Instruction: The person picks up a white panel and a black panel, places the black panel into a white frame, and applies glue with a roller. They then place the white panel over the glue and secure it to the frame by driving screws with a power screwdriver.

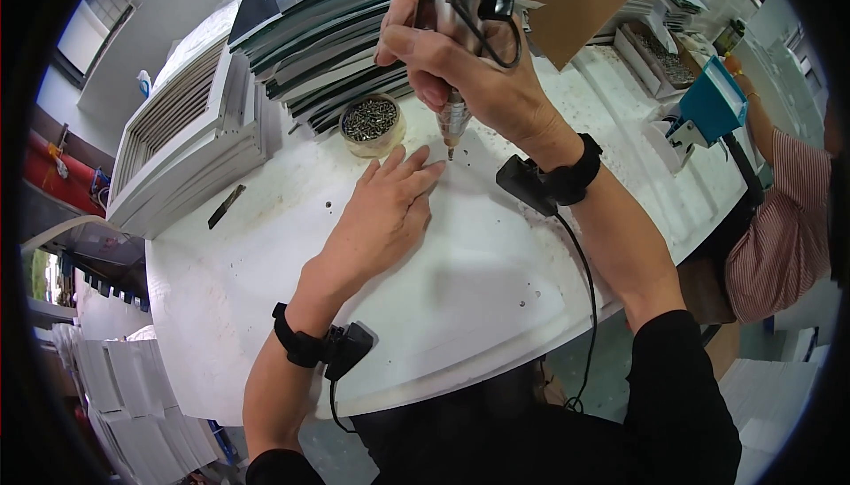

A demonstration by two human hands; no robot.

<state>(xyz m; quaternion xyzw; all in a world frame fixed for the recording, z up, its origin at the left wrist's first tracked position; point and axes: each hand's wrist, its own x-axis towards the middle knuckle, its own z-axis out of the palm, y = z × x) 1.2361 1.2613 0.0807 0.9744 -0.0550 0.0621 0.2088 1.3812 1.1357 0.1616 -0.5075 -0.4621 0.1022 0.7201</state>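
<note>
My right hand [482, 73] is wrapped round a silver power screwdriver [453, 117], held upright with its bit pointing down at the white work surface [443, 281]. Whether the bit touches the surface or a screw I cannot tell. Flat on that surface, just left of the bit, lies my left hand [382, 210], fingers stretched out and holding nothing. Beyond its fingertips stands a round tub [376, 145] full of small metal screws [370, 118]. A few loose dark bits, perhaps screws, are scattered about.
White slatted frames [177, 135] are stacked at the left, near a dark narrow tool [227, 207]. Behind the tub rises a pile of glass sheets [345, 33]. At the right are a box of small parts [655, 60], a teal object [714, 102] and another person's arm [760, 122].
</note>
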